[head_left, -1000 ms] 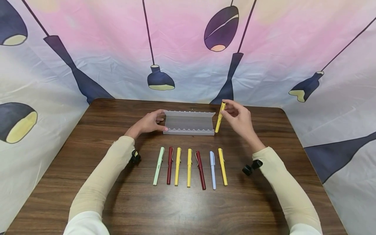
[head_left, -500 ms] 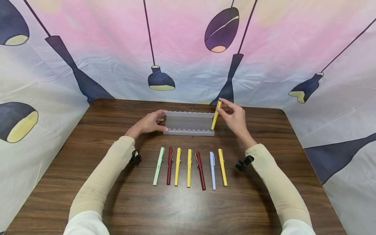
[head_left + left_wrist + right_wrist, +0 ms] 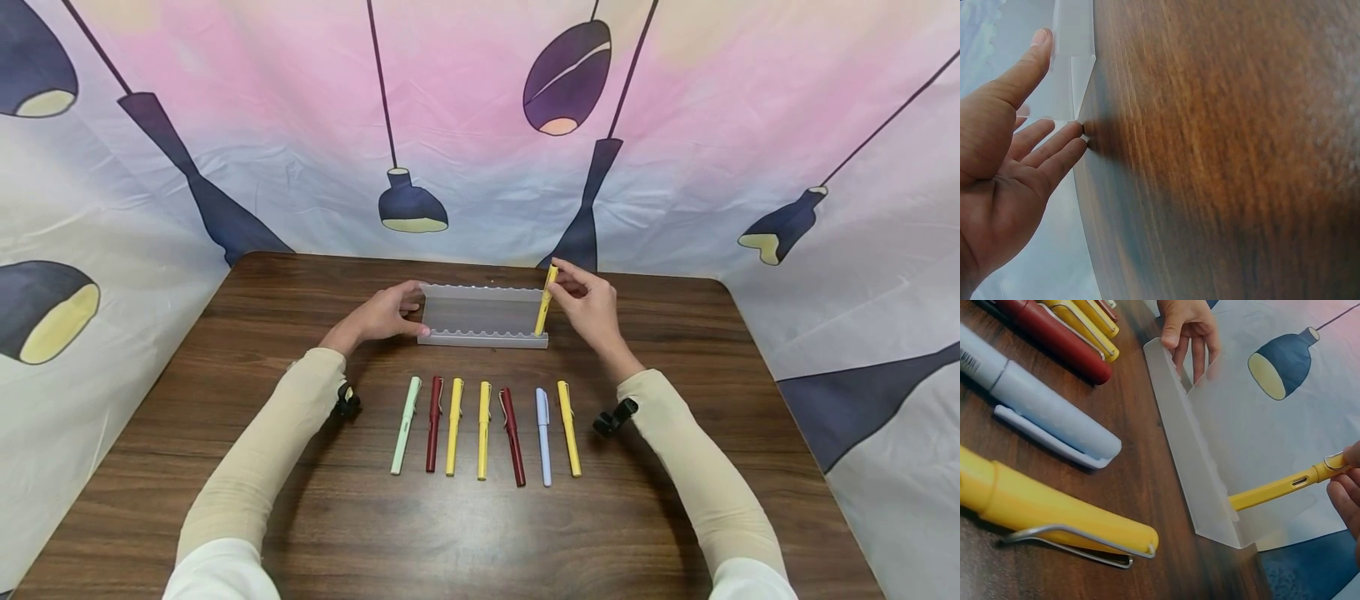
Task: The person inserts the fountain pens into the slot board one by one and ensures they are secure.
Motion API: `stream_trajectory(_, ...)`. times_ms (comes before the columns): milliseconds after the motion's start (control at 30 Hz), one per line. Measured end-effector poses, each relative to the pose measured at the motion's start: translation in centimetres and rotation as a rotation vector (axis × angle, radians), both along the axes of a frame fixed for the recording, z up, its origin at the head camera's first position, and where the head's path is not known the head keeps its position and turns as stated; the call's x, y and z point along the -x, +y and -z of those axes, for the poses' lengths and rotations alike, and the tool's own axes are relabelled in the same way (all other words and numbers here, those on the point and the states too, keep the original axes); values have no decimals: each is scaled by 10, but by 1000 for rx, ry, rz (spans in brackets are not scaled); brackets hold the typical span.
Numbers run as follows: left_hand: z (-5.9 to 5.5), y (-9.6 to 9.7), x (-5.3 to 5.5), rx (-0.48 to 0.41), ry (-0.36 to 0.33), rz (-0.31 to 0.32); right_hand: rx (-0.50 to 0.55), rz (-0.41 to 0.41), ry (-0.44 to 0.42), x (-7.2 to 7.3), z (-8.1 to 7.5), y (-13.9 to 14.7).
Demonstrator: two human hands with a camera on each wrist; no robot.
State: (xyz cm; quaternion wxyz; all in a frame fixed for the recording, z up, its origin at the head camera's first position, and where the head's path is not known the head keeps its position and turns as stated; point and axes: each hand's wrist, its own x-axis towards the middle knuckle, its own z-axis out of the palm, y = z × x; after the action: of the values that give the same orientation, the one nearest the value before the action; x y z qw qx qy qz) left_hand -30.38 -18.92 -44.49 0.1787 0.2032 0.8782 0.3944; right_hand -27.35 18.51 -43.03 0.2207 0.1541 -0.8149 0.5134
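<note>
A frosted, see-through pen tray point(image 3: 480, 340) with scalloped front and back edges stands at the back of the table. My left hand point(image 3: 382, 314) rests at its left end, thumb point(image 3: 1034, 62) touching the front wall and fingers fairly straight. Between thumb and fingertips my right hand point(image 3: 590, 312) pinches a capped yellow pen point(image 3: 545, 304) by its clip end. That pen leans steeply at the tray's right end, its lower tip point(image 3: 1238, 501) at the front scalloped edge. Whether the tip touches the tray bottom is hidden.
Several pens lie in a row in front of the tray: a mint green pen point(image 3: 406, 425), dark red ones point(image 3: 434, 423), yellow ones point(image 3: 454, 427) and a light blue pen point(image 3: 543, 436). A printed cloth point(image 3: 480, 125) hangs behind the wooden table point(image 3: 465, 542).
My right hand has moved left with the yellow pen, from beside the tray to over its right end, then slightly lower. My left hand has stayed at the tray's left end.
</note>
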Motion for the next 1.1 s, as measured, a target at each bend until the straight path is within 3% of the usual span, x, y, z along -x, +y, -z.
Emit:
stream_trajectory(800, -2, 0, -2, 8, 4, 1, -71, 3, -37, -2, 8, -1)
stream_trajectory(1100, -2, -1, -3, 7, -5, -2, -157, 52, 31, 6, 6, -1)
